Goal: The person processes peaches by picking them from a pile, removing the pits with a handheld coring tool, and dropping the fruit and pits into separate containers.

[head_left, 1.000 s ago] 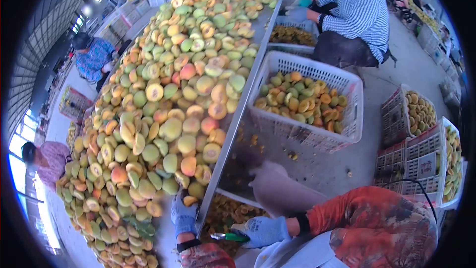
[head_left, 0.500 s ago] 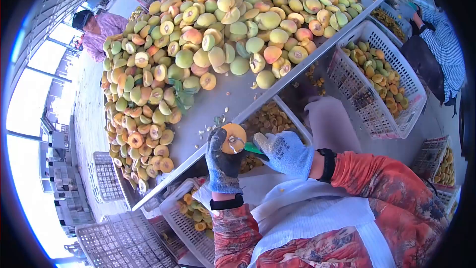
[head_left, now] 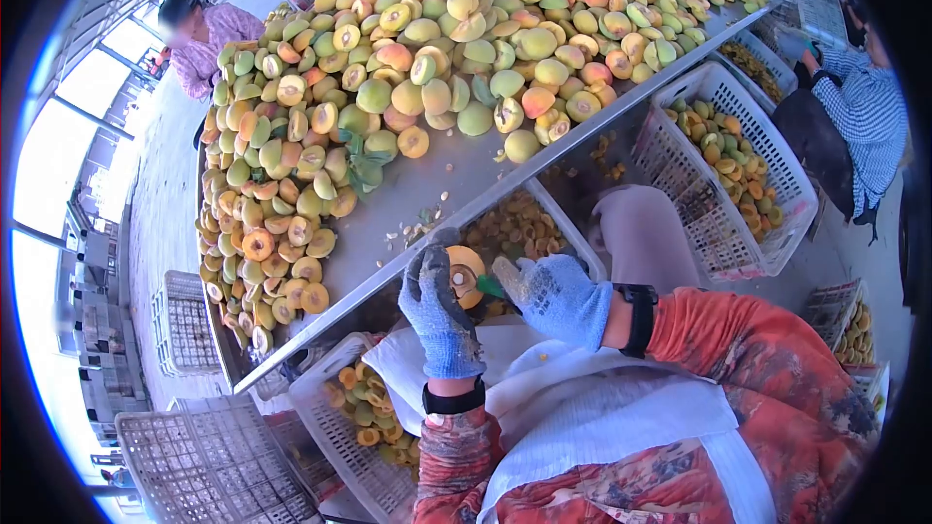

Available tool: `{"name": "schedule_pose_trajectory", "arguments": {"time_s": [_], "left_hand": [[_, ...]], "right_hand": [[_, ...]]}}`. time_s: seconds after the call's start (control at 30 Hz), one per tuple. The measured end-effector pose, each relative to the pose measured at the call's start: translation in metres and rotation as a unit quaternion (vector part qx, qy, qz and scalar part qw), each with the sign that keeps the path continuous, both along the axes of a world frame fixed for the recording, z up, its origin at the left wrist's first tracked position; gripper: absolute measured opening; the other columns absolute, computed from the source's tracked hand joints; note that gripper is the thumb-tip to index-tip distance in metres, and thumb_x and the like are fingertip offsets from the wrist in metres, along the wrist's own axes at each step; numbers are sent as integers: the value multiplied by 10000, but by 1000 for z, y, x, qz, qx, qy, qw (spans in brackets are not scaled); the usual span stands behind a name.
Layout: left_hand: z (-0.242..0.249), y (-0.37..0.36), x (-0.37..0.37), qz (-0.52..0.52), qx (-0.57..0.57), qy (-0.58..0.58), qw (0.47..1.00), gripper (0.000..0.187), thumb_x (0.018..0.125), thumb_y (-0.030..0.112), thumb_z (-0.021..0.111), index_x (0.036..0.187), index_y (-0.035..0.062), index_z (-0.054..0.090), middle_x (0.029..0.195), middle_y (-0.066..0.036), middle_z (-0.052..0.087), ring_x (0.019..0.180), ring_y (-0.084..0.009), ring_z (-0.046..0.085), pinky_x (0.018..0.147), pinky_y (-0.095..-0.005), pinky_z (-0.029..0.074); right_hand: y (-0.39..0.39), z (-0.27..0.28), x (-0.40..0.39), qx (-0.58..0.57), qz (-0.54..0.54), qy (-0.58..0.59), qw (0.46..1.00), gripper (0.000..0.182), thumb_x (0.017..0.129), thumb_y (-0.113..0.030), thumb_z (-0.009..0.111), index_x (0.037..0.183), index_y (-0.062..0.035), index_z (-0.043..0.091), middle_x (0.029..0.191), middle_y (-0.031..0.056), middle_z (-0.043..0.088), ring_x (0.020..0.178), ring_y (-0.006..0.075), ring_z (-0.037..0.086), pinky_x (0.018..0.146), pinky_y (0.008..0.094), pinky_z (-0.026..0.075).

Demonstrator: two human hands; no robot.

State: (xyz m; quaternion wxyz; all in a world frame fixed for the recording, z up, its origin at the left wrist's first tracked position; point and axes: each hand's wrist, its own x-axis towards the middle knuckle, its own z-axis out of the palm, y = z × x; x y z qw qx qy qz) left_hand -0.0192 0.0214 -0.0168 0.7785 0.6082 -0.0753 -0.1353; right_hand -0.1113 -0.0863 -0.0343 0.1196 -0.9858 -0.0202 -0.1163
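My left hand (head_left: pixel 439 315), in a blue knit glove with a dark palm, is closed around a peach half (head_left: pixel 468 275) just off the front edge of the metal table. The orange cut face is turned to my right, with a small pale spot near its left side. My right hand (head_left: pixel 558 301), gloved the same way, is closed on a green-handled tool (head_left: pixel 492 286) that reaches the fruit. The tool's working end cannot be made out. A crate of dark orange fruit pieces (head_left: pixel 519 228) sits below my hands.
Halved peaches (head_left: pixel 408 92) are heaped on the metal table (head_left: pixel 403 196), with small pale bits near its edge. White crates of fruit stand at lower left (head_left: pixel 325 427) and right (head_left: pixel 777 262). One person (head_left: pixel 209 44) is at far left, another (head_left: pixel 859 121) at right.
The peach half has turned in my left hand, and its cut face shows less. The tool stays against it. The whole view has shifted slightly.
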Motion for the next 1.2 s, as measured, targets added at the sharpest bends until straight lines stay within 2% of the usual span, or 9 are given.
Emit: {"name": "schedule_pose_trajectory", "arguments": {"time_s": [0.37,0.47,0.5,0.7,0.83,0.9,0.93,1.0,1.2], "left_hand": [[-7,1,-4,75,68,-151,983,363,839,273,488,1022,-31,562,906,-81,570,774,-132,524,674,-249,436],[-8,2,5,2,91,25,996,261,861,194,485,937,-25,604,873,-106,613,808,-166,590,693,-266,468],[-3,1,3,-27,87,84,992,285,861,243,481,900,-3,620,794,-85,607,667,-148,594,513,-235,474],[11,7,-5,-145,192,115,964,274,839,242,498,911,6,616,764,-80,604,556,-143,576,334,-227,437],[9,1,-6,-139,206,100,963,245,832,182,506,942,-14,605,796,-86,610,629,-132,589,445,-226,476],[-3,1,-3,-77,91,-75,990,244,828,140,518,978,-40,586,855,-97,615,710,-124,587,593,-235,484],[-4,0,-3,-77,92,-76,990,244,828,140,518,978,-40,586,855,-97,615,710,-124,587,593,-235,484],[-2,-5,-3,-33,73,-153,985,249,836,116,509,1001,-61,570,917,-104,614,768,-130,578,691,-250,462],[-13,-12,3,-129,-72,-7,989,361,855,200,470,1123,-42,485,1002,-129,570,859,-186,544,761,-266,430]], "right_hand": [[9,21,4,480,38,192,855,349,742,-226,558,987,4,463,676,182,579,653,353,585,578,394,464],[-1,2,8,254,1,140,957,314,737,-180,552,976,6,472,703,191,589,656,348,593,566,403,464],[-9,4,7,208,21,191,959,227,781,-161,494,962,-25,474,767,176,598,714,344,597,626,414,460],[-23,3,-6,139,104,223,959,280,792,-176,482,1016,-9,475,799,173,604,741,350,596,640,412,457],[-29,-2,-3,175,112,179,962,276,779,-160,512,1016,-21,486,756,157,596,648,294,606,561,394,457],[-27,6,2,502,120,302,801,212,761,-139,558,947,-46,514,686,88,557,503,197,557,436,339,425],[-28,12,2,503,121,301,801,212,761,-139,558,947,-46,514,686,88,557,503,197,557,436,339,425],[-30,23,0,761,66,398,508,317,694,-178,663,915,3,525,607,65,516,401,132,486,356,260,405],[-32,19,-3,850,116,376,350,280,706,-98,650,942,2,538,635,45,525,390,105,485,320,215,378]]}}
